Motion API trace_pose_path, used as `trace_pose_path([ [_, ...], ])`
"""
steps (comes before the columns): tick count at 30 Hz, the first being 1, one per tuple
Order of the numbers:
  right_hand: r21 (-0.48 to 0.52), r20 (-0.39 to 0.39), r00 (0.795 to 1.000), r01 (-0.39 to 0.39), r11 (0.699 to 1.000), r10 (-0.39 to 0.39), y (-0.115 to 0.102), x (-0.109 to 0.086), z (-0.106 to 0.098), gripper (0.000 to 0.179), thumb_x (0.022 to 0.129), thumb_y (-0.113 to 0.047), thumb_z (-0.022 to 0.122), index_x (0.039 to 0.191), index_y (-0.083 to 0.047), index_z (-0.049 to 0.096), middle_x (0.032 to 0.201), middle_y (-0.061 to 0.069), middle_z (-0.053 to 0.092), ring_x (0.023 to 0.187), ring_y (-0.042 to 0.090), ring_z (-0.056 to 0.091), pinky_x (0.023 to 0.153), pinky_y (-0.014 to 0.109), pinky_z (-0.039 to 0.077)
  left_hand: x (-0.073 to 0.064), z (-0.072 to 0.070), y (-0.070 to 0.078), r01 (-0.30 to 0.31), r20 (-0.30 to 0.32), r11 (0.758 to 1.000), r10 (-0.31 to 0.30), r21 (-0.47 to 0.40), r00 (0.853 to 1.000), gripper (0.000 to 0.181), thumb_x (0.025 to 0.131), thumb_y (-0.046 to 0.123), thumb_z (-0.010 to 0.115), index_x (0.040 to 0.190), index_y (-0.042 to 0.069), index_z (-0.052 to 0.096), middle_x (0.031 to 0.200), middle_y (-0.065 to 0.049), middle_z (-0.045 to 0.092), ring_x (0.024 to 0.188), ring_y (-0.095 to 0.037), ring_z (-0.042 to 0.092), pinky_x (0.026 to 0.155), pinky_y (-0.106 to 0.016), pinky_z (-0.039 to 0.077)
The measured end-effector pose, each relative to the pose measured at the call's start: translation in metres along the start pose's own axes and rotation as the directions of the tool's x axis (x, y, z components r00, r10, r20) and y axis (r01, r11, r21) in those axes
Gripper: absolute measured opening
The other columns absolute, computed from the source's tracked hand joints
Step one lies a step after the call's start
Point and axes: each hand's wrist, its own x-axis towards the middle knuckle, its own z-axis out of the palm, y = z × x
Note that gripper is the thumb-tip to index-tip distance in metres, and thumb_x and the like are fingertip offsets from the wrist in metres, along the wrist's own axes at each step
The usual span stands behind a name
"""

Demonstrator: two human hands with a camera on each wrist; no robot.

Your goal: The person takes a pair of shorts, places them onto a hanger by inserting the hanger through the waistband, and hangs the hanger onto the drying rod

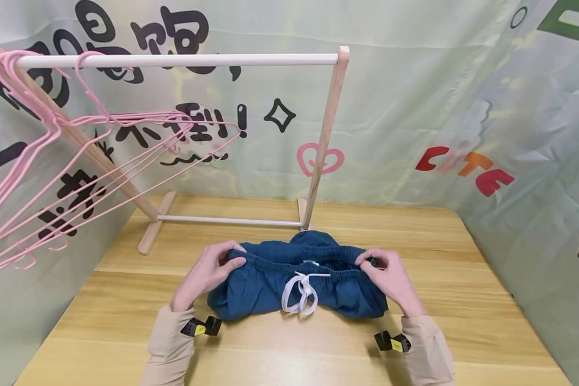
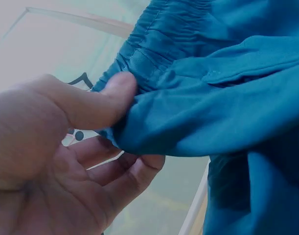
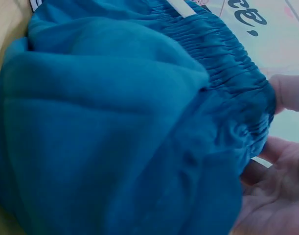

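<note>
Right, here we are with the blue garment (image 1: 255, 292), soft and crumpled, lying at lower centre of the frame on the wood-grained table (image 1: 468, 300). Look at that elastic waistband (image 3: 237, 54): tightly gathered, ridged all along, its mouth slightly open. At its left end we see the left hand (image 1: 214, 271) pinching the cloth, thumb above, fingers curled beneath. Over at the other end, the right hand (image 1: 390, 276) has thumb and fingers clamped on the band too. Between them dangles a flat white drawstring (image 1: 300, 295), tied in a looping bow. Beige sleeves (image 1: 171, 340) run down to the bottom edge. Up at upper left, we spot thin pink hangers (image 1: 54, 124), bunched triangles hooked on a rack (image 1: 327, 126) of pale wood posts and smooth white bars. Behind everything hangs a creased, printed fabric backdrop (image 1: 405, 102).
</note>
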Motion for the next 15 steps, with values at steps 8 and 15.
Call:
trace_pose_path([
  [8, 0.0, 0.056, 0.998, -0.038, 0.999, 0.038, -0.0025, -0.0017, -0.0021, 0.031, 0.087, 0.002, 0.059, 0.112, -0.01, 0.073, 0.123, 0.018, 0.069, 0.08, 0.011, 0.054, 0.064, 0.026, 0.042, -0.0011, -0.0011, 0.0007, -0.034, 0.041, 0.999, 0.033, 0.032, 0.999, 0.026, 0.09, -0.01, 0.064, 0.09, 0.016, 0.07, 0.087, -0.003, 0.07, 0.061, -0.001, 0.046, 0.06, -0.021, 0.043],
  [15, -0.008, 0.059, 0.998, 0.016, 1.0, -0.015, -0.0035, -0.003, 0.0006, 0.033, 0.089, 0.003, 0.062, 0.118, -0.009, 0.07, 0.128, 0.019, 0.066, 0.087, 0.017, 0.058, 0.07, 0.025, 0.046, -0.0032, -0.0023, 0.0046, 0.046, 0.053, 0.998, -0.048, 0.044, 0.997, 0.03, 0.088, -0.009, 0.059, 0.092, 0.017, 0.074, 0.095, -0.006, 0.074, 0.066, -0.005, 0.051, 0.066, -0.022, 0.046],
])
